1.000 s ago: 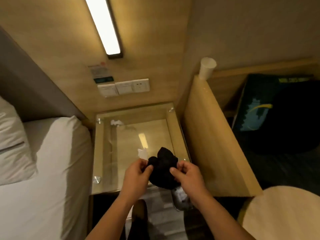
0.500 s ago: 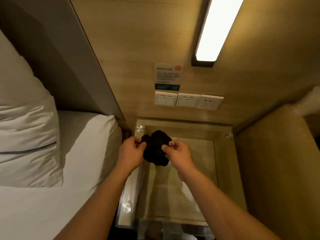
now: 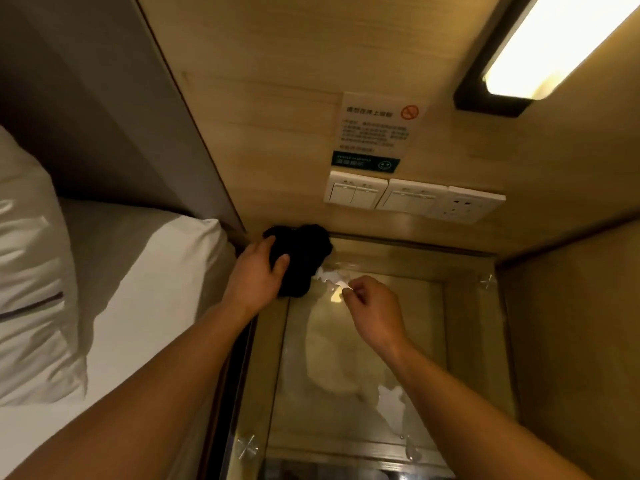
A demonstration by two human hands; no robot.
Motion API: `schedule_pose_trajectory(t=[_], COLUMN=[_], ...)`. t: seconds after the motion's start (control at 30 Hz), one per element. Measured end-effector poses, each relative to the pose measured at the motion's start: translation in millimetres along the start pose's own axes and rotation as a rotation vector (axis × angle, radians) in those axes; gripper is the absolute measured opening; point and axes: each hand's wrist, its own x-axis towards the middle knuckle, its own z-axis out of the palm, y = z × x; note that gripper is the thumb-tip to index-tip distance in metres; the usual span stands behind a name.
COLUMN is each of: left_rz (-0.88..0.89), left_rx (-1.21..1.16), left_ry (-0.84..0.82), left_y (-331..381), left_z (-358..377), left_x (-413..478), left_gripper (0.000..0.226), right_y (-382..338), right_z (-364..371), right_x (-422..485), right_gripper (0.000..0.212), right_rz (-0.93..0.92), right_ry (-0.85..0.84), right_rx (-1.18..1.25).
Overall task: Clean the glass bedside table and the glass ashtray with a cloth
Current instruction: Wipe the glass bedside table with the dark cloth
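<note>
Gripping the bunched black cloth point(image 3: 301, 251), the person's left hand point(image 3: 256, 275) holds it on the far left corner of the glass bedside table point(image 3: 450, 341), against the wooden wall point(image 3: 277, 133). The right hand point(image 3: 374, 310), just beside the cloth near the table's far edge, pinches a small white scrap point(image 3: 329, 276) between thumb and forefinger. A white bed point(image 3: 138, 271) lies along the table's left side.

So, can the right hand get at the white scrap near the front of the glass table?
Probably yes: the white scrap lies uncovered on the glass table, close by, though the right hand is busy pinching the far scrap.
</note>
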Motion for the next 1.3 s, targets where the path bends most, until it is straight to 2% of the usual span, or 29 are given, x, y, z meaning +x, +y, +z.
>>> schedule_pose_trajectory(t=[0.13,0.2,0.33,0.43,0.5,0.7,0.97,1.3], left_rz=[0.227,0.345,0.520,0.566,0.577,0.607,0.626,0.627], left_rx=[0.198,0.322,0.540,0.638,0.674,0.688,0.656,0.672], left_ry=[-0.007,-0.072,-0.234,-0.291,-0.259,-0.111,-0.131,-0.149], left_y=[4.4,10.6,14.5,2.6,-8.0,-23.6,-31.8,-56.4], left_z=[16.8,19.0,20.6,22.8,30.2,52.6,56.2,76.4], left_x=[0.6,8.5,38.5,58.9,62.4,58.9,29.4,-53.4], left_gripper=[0.065,0.069,0.064,0.065,0.068,0.067,0.066,0.065], right_y=[53.0,74.0,97.9,108.4,115.0,127.4,124.6,124.3], right_z=[-27.7,-38.7,-45.9,-41.5,-37.9,-31.6,-33.0,-32.4], right_x=[-5.1,-4.6,4.9,14.6,17.4,20.8,18.6,17.3], right_gripper=[0.039,0.056,0.083,0.101,0.108,0.109,0.106,0.107], right_rz=[-0.112,-0.197,-0.313,-0.330,-0.333,-0.377,-0.395,-0.410], right_ry=[-0.019,-0.071,-0.207,-0.231,-0.203,-0.125,-0.109,-0.071], right_rx=[-0.203,-0.399,-0.693,-0.745,-0.789,-0.796,-0.773,-0.772])
